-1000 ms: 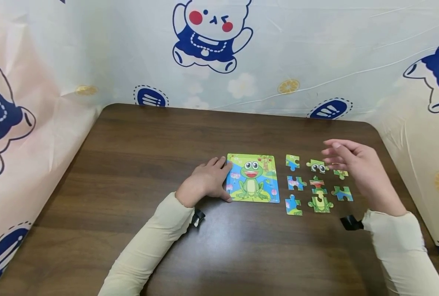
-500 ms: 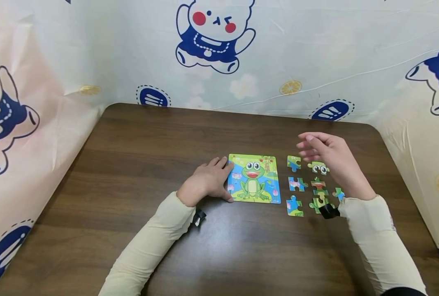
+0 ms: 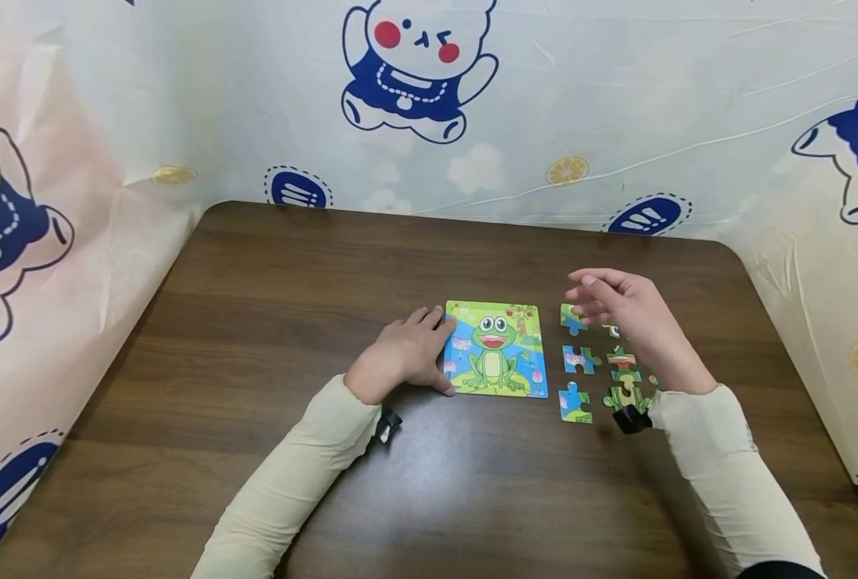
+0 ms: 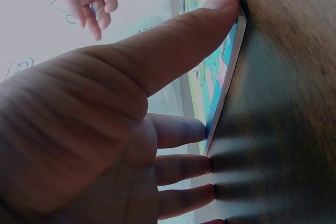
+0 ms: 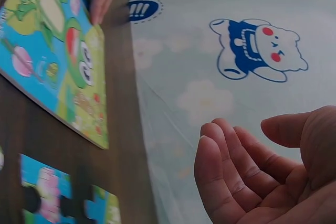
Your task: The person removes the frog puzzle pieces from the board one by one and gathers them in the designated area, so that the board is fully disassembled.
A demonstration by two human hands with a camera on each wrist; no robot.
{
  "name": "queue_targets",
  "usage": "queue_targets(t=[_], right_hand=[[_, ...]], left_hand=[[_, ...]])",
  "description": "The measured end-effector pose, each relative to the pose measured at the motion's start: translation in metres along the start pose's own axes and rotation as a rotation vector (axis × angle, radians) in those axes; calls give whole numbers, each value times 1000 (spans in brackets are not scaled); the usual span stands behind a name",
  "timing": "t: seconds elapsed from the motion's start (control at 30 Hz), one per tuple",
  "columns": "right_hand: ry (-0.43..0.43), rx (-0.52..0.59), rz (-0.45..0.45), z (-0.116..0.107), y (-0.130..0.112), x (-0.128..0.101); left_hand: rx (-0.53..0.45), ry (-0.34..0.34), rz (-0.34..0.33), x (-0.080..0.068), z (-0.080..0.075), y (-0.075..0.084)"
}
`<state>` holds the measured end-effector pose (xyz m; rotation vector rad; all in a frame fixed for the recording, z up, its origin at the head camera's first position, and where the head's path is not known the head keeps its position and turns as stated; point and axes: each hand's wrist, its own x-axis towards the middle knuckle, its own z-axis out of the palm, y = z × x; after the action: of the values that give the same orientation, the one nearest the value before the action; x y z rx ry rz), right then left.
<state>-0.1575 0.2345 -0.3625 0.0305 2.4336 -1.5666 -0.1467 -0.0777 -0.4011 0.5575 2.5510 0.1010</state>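
Puzzle pieces (image 3: 579,359) lie loose in a small grid on the brown surface (image 3: 269,322), right of center, just beside the frog board (image 3: 496,348). Right hand (image 3: 627,310) hovers over the top row of pieces, fingers loosely curled, grip relaxed and holding nothing; right wrist view shows the bent fingers (image 5: 231,166) bare against the backdrop. It partly covers the eye piece (image 3: 612,329) and the top-left piece (image 3: 572,319); whether it touches them cannot be told. Pieces on the far right are hidden under the wrist.

Left hand (image 3: 408,351) rests flat on the surface at the board's left edge, fingers straight. Left wrist view: thumb (image 4: 210,19) presses the board's near corner, fingertips (image 4: 197,129) butt against its side edge. Board lies flat, frog picture up.

Cartoon-bear sheet (image 3: 414,72) wraps the surface at back and sides.
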Motion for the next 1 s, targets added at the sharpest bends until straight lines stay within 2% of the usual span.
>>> queue_targets(t=[0.27,0.47,0.63,0.87,1.0], right_hand=[[-109,-12,50,26,21,2],[-158,-77,80,45,32,2],[-193,-147,62,52,40,0],[-217,-190,82,58,42,-5],[-227,-253,51,59,41,-8]], left_hand=[[3,-6,3,0,0,2],[1,-7,4,0,-2,2],[7,-11,2,0,-4,2],[3,-9,1,0,-3,2],[6,-14,-1,-1,-2,1]])
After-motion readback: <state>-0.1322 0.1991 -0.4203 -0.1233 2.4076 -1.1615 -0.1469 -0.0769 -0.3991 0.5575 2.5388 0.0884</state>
